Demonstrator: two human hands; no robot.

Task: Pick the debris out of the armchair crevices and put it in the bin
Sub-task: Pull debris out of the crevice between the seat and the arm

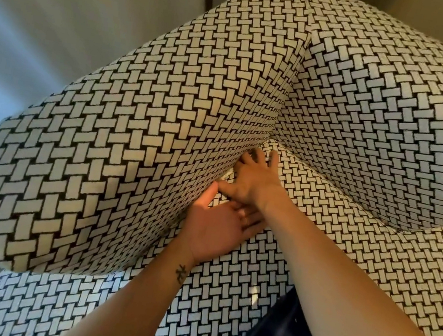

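Our right hand (pixel 253 178), grip spread flat, sits nearest the crevice (pixel 263 144). A pale scrap (pixel 227 175), maybe debris, lies just left.

No writing, label, brand or number can be read anywhere. The armchair (pixel 162 129) fabric bears only a black-and-white basket-weave pattern, with no lettering on it. The one mark of this kind is a small dark tattoo (pixel 180 273) on the inner wrist of the left arm. It is too small and blurred to read as a letter or a sign.
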